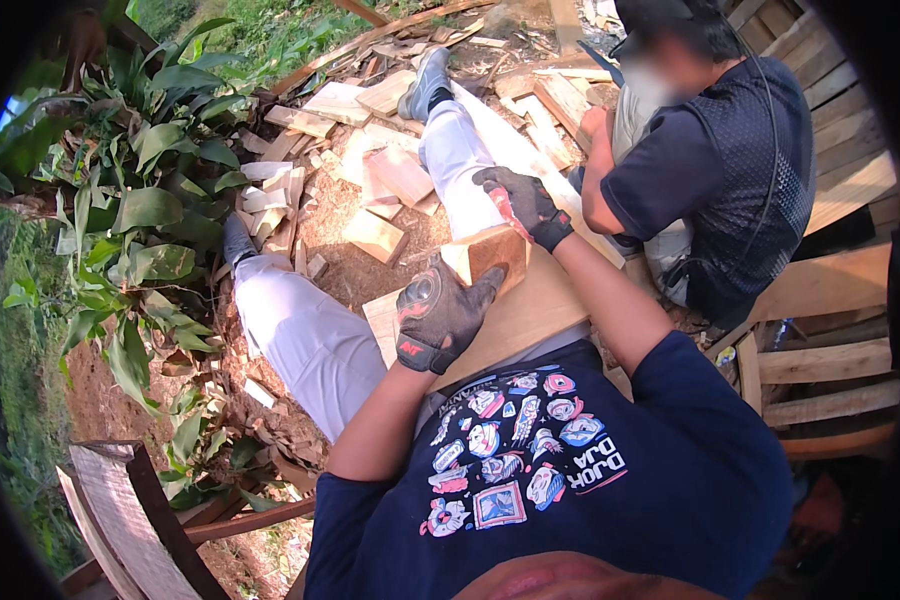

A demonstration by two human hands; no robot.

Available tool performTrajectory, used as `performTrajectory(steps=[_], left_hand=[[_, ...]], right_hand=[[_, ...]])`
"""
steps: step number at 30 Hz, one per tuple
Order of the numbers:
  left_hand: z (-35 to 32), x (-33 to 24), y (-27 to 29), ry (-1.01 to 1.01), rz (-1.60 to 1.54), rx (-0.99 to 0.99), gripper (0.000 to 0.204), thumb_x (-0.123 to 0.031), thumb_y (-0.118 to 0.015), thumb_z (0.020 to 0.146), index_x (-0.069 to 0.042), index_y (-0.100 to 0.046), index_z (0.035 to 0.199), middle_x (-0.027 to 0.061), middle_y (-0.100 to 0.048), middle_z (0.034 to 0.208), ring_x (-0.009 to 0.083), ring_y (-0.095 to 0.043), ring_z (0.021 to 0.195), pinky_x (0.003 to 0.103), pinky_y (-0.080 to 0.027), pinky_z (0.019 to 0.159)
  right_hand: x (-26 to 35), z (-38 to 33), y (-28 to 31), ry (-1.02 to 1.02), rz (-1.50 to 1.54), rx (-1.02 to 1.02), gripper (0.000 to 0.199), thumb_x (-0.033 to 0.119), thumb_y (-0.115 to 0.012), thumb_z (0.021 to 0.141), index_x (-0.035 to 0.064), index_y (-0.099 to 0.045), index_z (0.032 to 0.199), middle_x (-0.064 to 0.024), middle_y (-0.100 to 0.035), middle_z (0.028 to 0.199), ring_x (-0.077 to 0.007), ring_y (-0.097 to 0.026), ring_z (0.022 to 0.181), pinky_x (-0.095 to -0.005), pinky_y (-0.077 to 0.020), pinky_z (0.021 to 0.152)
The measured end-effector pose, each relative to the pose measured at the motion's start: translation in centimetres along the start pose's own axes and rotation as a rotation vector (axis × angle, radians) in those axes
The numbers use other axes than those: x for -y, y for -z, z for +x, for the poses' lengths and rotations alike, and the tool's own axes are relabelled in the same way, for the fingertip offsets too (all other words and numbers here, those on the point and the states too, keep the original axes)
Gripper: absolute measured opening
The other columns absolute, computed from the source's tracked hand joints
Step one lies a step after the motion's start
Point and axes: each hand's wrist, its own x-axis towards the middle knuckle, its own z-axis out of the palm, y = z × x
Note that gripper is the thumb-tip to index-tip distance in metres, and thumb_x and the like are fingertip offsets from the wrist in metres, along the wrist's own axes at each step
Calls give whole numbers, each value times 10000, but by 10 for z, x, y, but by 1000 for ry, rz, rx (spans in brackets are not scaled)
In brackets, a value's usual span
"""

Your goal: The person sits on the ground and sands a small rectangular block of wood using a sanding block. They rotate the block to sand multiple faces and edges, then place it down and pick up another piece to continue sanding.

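Note:
A block of pale wood [485, 258] with a darker end face stands on a flat wooden board [540, 310] across my lap. My left hand [440, 312], in a black and grey work glove, grips the block from its left side, the thumb lying along the near face. Just beyond the block's right end is my right hand [532, 205], also gloved, with its fingers curled. Something red shows at its palm side; I cannot tell whether it is a tool or part of the glove.
Several wood offcuts [400, 175] lie on the sawdust-covered ground ahead. Leafy plants [160, 210] crowd the left side. Another person [710, 170] sits close on my right. Slatted wooden furniture [820, 350] stands at the right, and a wooden piece [130, 520] rises at the lower left.

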Motion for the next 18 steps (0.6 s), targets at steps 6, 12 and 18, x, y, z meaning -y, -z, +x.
performTrajectory(steps=[6,12,18], left_hand=[[-6,27,-30,-66,34,-186,552,-487,-815,973,36,-783,1147,225,-775,862,362,-764,753,492,-576,708],[-10,15,-19,-23,13,-122,636,-496,-793,998,37,-660,1318,266,-793,1108,407,-790,1010,501,-597,854],[-7,20,-26,-72,-16,-151,685,-533,-766,994,66,-639,1302,277,-789,1035,450,-783,943,539,-605,805]], right_hand=[[54,-23,-9,245,-142,-33,329,190,-580,1061,116,-760,1326,-110,-810,1209,-298,-761,1065,-418,-590,975],[56,-21,11,222,-169,-46,360,164,-557,1029,129,-763,1322,-144,-776,1335,-337,-749,1204,-422,-570,1052],[66,-25,7,155,-154,-84,327,182,-581,1038,103,-784,1281,-133,-801,1255,-303,-768,1129,-408,-580,1016]])
